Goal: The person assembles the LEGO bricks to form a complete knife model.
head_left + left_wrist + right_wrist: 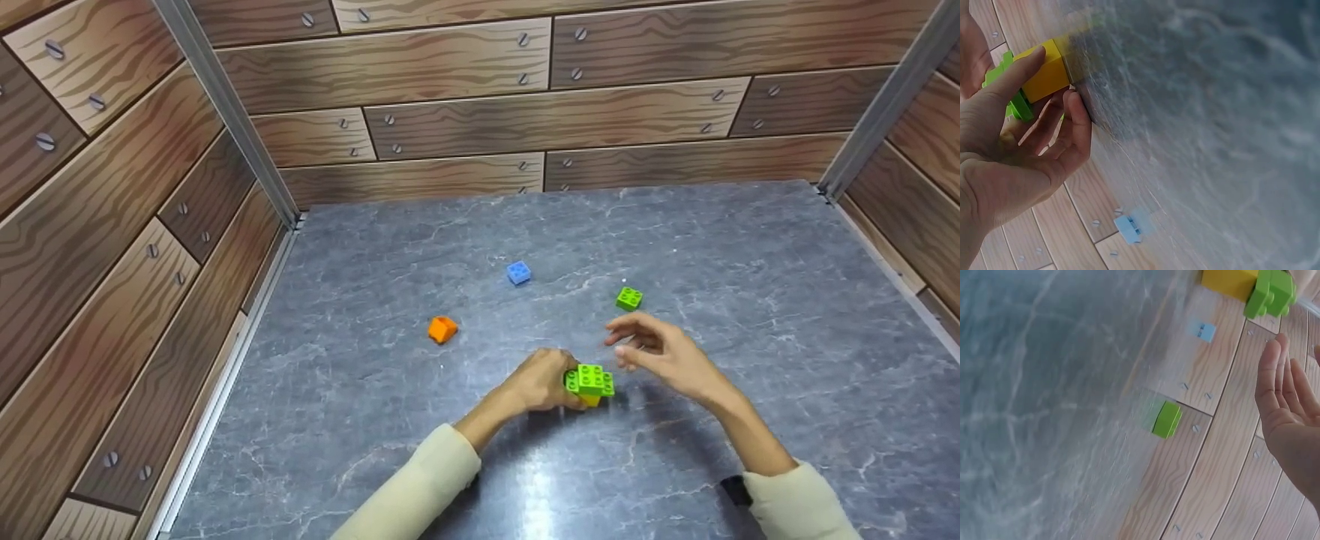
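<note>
A small stack of toy bricks stands on the grey marbled tabletop point(360, 390). Its base is a yellow brick point(1049, 76), with a longer green brick point(572, 381) across it and a smaller green brick point(591, 375) on top. My left hand point(540, 381) grips the stack from its left side, the thumb lying against the yellow brick in the left wrist view. Just right of the stack hovers my right hand point(667, 358), fingers loosely bent and holding nothing. Beyond that hand lies a loose green brick point(629, 298).
A blue brick point(518, 273) lies farther back, near the middle. To the left is an orange piece point(442, 329) with a sloped shape. Wood-patterned walls point(450, 71) enclose the tabletop at the back, left and right.
</note>
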Tool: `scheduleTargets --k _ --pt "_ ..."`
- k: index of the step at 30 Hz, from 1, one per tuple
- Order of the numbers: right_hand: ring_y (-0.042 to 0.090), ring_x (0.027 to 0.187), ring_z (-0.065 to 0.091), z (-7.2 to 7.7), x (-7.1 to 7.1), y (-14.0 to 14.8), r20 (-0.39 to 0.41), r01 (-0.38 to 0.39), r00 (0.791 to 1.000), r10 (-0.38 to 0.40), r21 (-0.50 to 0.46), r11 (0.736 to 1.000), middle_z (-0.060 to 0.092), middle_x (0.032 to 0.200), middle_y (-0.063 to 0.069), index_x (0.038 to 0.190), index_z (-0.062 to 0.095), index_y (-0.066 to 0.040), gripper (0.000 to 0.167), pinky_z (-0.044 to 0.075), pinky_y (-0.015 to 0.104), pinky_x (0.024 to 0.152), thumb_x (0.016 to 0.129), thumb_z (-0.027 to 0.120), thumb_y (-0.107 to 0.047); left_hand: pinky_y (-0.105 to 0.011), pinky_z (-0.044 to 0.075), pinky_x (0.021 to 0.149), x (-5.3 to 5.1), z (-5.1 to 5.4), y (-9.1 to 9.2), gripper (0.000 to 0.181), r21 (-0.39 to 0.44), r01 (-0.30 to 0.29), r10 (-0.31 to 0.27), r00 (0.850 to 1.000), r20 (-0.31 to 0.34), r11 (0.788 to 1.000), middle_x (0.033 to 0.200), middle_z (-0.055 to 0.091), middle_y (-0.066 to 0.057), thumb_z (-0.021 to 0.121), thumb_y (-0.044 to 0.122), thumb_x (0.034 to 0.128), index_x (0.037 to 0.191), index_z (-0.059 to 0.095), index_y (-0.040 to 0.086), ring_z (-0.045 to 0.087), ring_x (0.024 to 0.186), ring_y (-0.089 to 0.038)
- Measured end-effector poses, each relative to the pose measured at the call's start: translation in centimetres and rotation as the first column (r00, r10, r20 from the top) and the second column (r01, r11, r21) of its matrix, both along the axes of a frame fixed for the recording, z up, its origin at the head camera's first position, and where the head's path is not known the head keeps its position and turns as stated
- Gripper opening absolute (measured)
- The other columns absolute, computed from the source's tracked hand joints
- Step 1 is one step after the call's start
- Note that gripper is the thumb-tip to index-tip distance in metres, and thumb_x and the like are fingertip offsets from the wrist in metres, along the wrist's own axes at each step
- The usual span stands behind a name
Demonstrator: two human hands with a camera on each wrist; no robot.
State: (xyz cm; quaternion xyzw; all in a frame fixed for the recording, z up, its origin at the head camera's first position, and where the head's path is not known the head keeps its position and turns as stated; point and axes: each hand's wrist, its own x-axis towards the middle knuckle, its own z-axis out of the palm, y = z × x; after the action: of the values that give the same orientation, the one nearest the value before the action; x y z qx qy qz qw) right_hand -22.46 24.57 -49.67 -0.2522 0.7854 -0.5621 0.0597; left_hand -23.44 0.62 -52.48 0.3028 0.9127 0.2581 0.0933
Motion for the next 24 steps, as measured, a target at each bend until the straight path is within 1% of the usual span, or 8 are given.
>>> scheduleTargets --k 3,6,8,12,16,20,22,24 --pt "0.026 0.088 0.071 0.2 -0.3 0.5 0.018 0.037 0.999 -0.036 -0.038 0.999 0.065 0.121 0.028 0.136 0.058 0.002 0.036 0.062 0.038 0.073 0.103 0.065 -0.009 -0.016 0.043 0.062 0.1 0.0 0.0 0.036 -0.011 -0.005 0.005 1.000 -0.001 1.000 0.086 0.070 0.003 0.095 0.026 0.0761 0.101 0.079 0.006 0.051 0.068 -0.004" --pt "0.030 0.085 0.070 0.4 -0.5 0.8 0.027 0.074 0.997 -0.072 -0.064 0.995 0.065 0.122 0.028 0.138 0.058 -0.001 0.037 0.061 0.039 0.070 0.103 0.065 -0.010 -0.016 0.043 0.062 0.1 0.0 0.0 0.035 -0.016 -0.010 0.010 1.000 0.003 1.000 0.085 0.069 0.003 0.095 0.026 0.0758 0.100 0.079 0.006 0.051 0.068 -0.004" --pt "0.034 0.083 0.069 0.5 -0.6 1.1 0.027 0.091 0.996 -0.090 -0.070 0.993 0.065 0.123 0.029 0.139 0.058 -0.001 0.039 0.061 0.040 0.069 0.103 0.066 -0.011 -0.016 0.043 0.063 0.2 0.0 0.1 0.036 -0.018 -0.012 0.012 1.000 0.007 1.000 0.084 0.068 0.004 0.095 0.026 0.0753 0.100 0.079 0.006 0.051 0.069 -0.004" --pt "0.037 0.080 0.067 0.6 -0.9 1.5 0.033 0.119 0.993 -0.117 -0.078 0.990 0.066 0.122 0.023 0.141 0.056 0.001 0.042 0.061 0.044 0.067 0.103 0.066 -0.013 -0.016 0.043 0.064 0.2 0.0 0.1 0.037 -0.022 -0.017 0.018 1.000 0.012 1.000 0.085 0.069 0.004 0.095 0.026 0.0751 0.102 0.079 0.007 0.051 0.070 -0.004" --pt "0.032 0.078 0.067 0.5 -1.4 1.9 0.032 0.153 0.988 -0.150 -0.094 0.984 0.067 0.121 0.018 0.141 0.055 0.002 0.043 0.060 0.041 0.066 0.102 0.067 -0.012 -0.016 0.045 0.066 0.3 0.0 0.1 0.039 -0.023 -0.027 0.028 0.999 0.015 0.999 0.089 0.071 0.003 0.095 0.026 0.0756 0.105 0.079 0.007 0.053 0.072 -0.004" --pt "0.028 0.078 0.067 0.4 -2.0 2.3 0.031 0.180 0.984 -0.178 -0.103 0.978 0.065 0.122 0.023 0.141 0.055 0.001 0.043 0.060 0.039 0.065 0.102 0.068 -0.011 -0.016 0.046 0.067 0.3 0.0 0.1 0.040 -0.031 -0.030 0.030 1.000 0.007 0.999 0.092 0.072 0.003 0.095 0.026 0.0762 0.107 0.079 0.006 0.054 0.073 -0.004" --pt "0.029 0.080 0.068 0.3 -2.2 2.6 0.038 0.190 0.982 -0.187 -0.103 0.976 0.065 0.123 0.021 0.142 0.053 0.002 0.045 0.060 0.039 0.066 0.101 0.068 -0.012 -0.016 0.046 0.067 0.3 0.0 0.1 0.040 -0.034 -0.028 0.028 1.000 0.002 0.999 0.093 0.072 0.002 0.095 0.026 0.0764 0.107 0.079 0.006 0.054 0.073 -0.004" --pt "0.031 0.082 0.069 0.2 -2.4 2.8 0.041 0.197 0.980 -0.194 -0.098 0.975 0.063 0.126 0.023 0.143 0.052 0.002 0.047 0.061 0.039 0.066 0.101 0.068 -0.012 -0.016 0.046 0.067 0.3 0.0 0.1 0.039 -0.031 -0.027 0.027 1.000 -0.002 0.999 0.092 0.071 0.002 0.095 0.026 0.0762 0.106 0.079 0.006 0.054 0.073 -0.004"
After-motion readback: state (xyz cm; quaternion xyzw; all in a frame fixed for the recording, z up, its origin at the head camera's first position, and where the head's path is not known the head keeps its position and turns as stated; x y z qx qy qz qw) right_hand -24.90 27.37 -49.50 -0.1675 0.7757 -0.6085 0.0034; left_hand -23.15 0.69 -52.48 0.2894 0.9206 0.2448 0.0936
